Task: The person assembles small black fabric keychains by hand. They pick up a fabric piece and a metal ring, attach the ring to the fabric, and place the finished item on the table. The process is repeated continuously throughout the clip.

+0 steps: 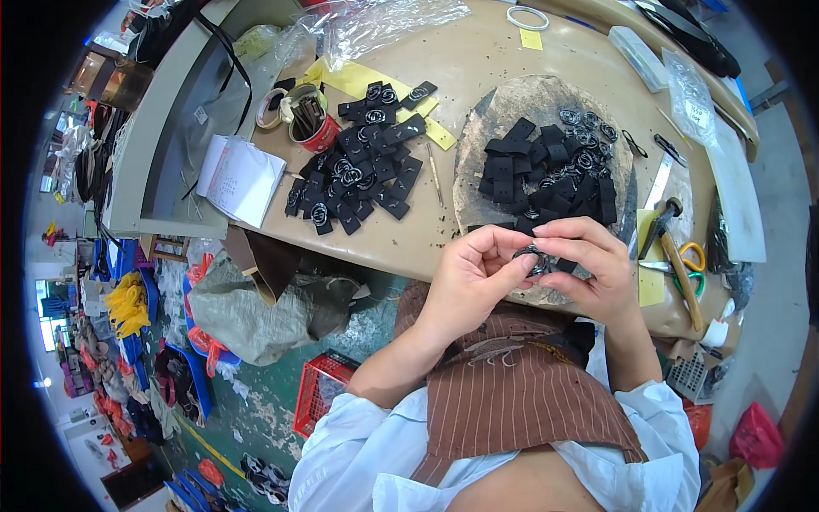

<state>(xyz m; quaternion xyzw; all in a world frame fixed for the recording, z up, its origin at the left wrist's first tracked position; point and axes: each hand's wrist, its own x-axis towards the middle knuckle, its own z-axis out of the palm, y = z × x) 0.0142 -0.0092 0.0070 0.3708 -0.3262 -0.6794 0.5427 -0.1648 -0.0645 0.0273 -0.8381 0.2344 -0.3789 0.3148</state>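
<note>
Close to the table's front edge, my left hand (471, 282) and my right hand (602, 266) are brought together. Between their fingertips is a small dark metal ring buckle (531, 253), pinched from both sides. Fingers partly cover it, and whether a black strap piece is joined to it I cannot make out. Just beyond my hands, on a worn round board (479, 141), lies a heap of flat black strap pieces (512, 166) beside loose shiny ring buckles (584, 136). To the left is another pile of black strap pieces fitted with ring buckles (358, 166).
Right of the board lie a hammer (678, 264), scissors (693, 256) and a steel ruler (659, 183). A red tin (316, 128), a tape roll (271, 109) and a notebook (241, 179) stand at the left. A red crate (322, 388) is on the floor.
</note>
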